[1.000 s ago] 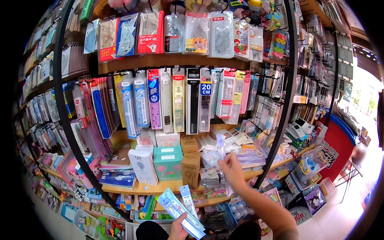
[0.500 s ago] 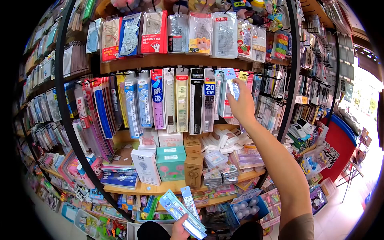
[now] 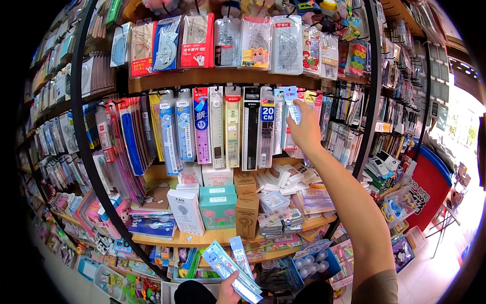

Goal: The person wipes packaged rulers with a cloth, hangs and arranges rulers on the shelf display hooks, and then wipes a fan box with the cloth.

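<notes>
My right hand [image 3: 307, 125] reaches up to the row of hanging rulers, its fingers closed on a light-blue packaged ruler [image 3: 290, 95] near the top of the pack. The palm hides much of that pack. A clear "20 CM" ruler [image 3: 266, 126] hangs just left of it, and a black-backed ruler [image 3: 249, 129] beyond that. Low in view, my left hand [image 3: 229, 291] is closed around several blue packaged rulers [image 3: 223, 263], fanned out and tilted. One narrower pack [image 3: 240, 253] sticks up at their right.
Protractor and ruler sets [image 3: 196, 43] hang on the shelf above. Below stand a white fan box [image 3: 186, 213], a green box [image 3: 217, 206] and brown boxes [image 3: 246, 218]. Black shelf posts [image 3: 368, 96] rise at both sides. A blue bin [image 3: 331, 261] sits low right.
The light-blue pack in my right hand has shifted very slightly, and the view has moved a little. My left hand keeps the same packs in about the same place.
</notes>
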Motion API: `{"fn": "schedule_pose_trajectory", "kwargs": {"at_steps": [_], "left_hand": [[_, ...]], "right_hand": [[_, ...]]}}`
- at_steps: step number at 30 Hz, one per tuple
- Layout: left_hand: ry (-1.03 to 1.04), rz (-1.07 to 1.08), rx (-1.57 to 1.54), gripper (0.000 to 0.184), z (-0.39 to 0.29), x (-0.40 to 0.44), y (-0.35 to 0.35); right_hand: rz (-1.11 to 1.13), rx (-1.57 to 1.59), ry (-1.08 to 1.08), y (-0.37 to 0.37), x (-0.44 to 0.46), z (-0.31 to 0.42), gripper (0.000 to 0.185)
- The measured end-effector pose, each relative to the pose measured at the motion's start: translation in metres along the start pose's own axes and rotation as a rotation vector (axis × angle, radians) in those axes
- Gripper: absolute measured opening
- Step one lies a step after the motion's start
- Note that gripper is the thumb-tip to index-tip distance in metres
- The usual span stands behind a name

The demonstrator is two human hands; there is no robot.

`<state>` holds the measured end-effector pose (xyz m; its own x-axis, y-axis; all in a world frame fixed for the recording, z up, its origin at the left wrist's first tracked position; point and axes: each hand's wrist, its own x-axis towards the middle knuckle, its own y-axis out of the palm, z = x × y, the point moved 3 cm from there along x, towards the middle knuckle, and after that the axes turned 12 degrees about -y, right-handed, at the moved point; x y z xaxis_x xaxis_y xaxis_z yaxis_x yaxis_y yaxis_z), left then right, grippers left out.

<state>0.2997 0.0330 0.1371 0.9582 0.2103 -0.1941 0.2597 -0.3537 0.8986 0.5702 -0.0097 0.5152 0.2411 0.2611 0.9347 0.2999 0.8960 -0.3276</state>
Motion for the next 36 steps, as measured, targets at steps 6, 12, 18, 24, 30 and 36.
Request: {"fn": "schedule_pose_trajectory", "kwargs": {"at_steps": [6,12,18,24,30,36], "left_hand": [[-0.029,-0.019,0.013,0.054,-0.001,-0.002,-0.002],[0.013,-0.013,0.007,0.057,-0.003,-0.004,0.0],[0.012,0.036,0.03,0.059,0.0,-0.001,0.004],[0.025,0.01,0.031,0.055,0.0,-0.007,0.01],[0.044,0.025,0.059,0.055,-0.007,-0.011,0.01],[0.013,0.092,0.009,0.059,-0.007,-0.009,0.009]], "right_hand": [[0.044,0.038,0.092,0.014,0.007,-0.002,0.049],[0.035,0.017,0.09,0.007,0.002,0.004,0.05],[0.078,-0.044,0.09,-0.002,-0.003,0.006,0.051],[0.165,-0.045,0.145,0.017,0.009,0.0,0.053],[0.206,-0.09,0.172,0.051,0.004,0.0,0.067],[-0.04,0.095,-0.311,0.029,-0.056,0.053,0.035]]}}
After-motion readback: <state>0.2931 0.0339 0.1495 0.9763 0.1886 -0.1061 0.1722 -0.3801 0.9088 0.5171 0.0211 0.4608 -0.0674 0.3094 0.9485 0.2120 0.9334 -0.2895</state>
